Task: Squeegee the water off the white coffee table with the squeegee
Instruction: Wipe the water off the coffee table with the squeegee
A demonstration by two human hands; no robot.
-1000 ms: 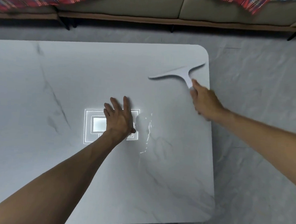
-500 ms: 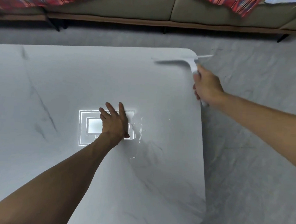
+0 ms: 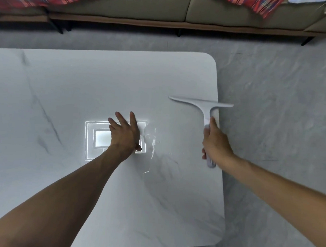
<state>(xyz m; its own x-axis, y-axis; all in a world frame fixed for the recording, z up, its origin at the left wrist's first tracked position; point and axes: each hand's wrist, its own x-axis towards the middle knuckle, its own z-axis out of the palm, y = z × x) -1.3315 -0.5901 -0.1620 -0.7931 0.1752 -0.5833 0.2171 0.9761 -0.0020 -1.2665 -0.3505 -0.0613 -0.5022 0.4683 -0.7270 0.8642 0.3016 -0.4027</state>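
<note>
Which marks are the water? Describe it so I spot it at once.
On the white coffee table, look between the left hand pressed flat on the top and the right hand gripping the squeegee. The water lies just right of the left thumb. It shows as thin, irregular glistening streaks, unlike the crisp nested squares of light reflection by the left hand.

Your left hand and right hand are both bare; your left forearm and right forearm are bare too, uncovered from the wrist to the edge of view; both look slender and smooth.
</note>
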